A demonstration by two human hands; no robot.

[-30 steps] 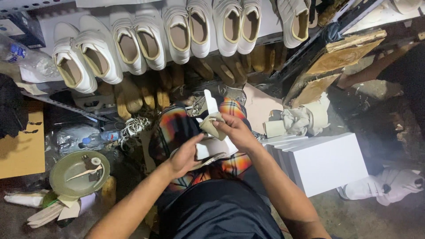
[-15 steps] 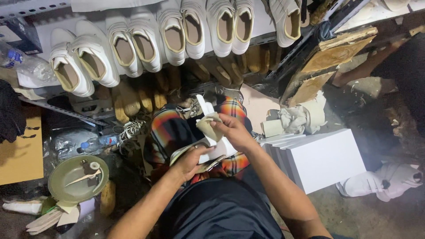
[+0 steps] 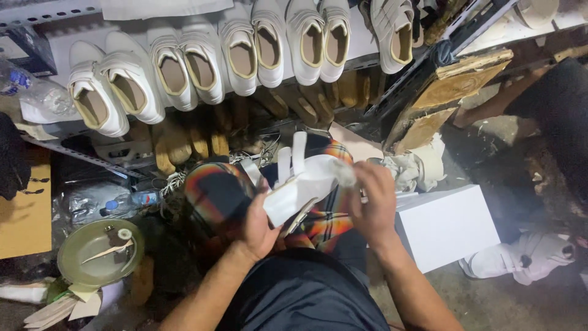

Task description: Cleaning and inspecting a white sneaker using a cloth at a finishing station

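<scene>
I sit with my knees in plaid shorts (image 3: 211, 190) and hold a white shoe upper (image 3: 303, 181) above my lap. My left hand (image 3: 257, 227) grips it from below, fingers wrapped around its lower edge. My right hand (image 3: 373, 199) pinches a crumpled white cloth (image 3: 343, 171) against the shoe's right end. The shoe's two straps stick upward. A white box (image 3: 450, 224) stands just right of my right hand.
A row of several white strap shoes (image 3: 202, 64) lines the metal shelf ahead, with wooden shoe lasts (image 3: 184, 144) beneath. A green dish with a stick (image 3: 98, 251) and a plastic bottle (image 3: 131, 201) lie at left. White rags (image 3: 413, 165) and cardboard sit at right.
I have turned the shoe so its length runs left to right and lowered it slightly. My right hand with the cloth has shifted to the shoe's right end. The view moved closer.
</scene>
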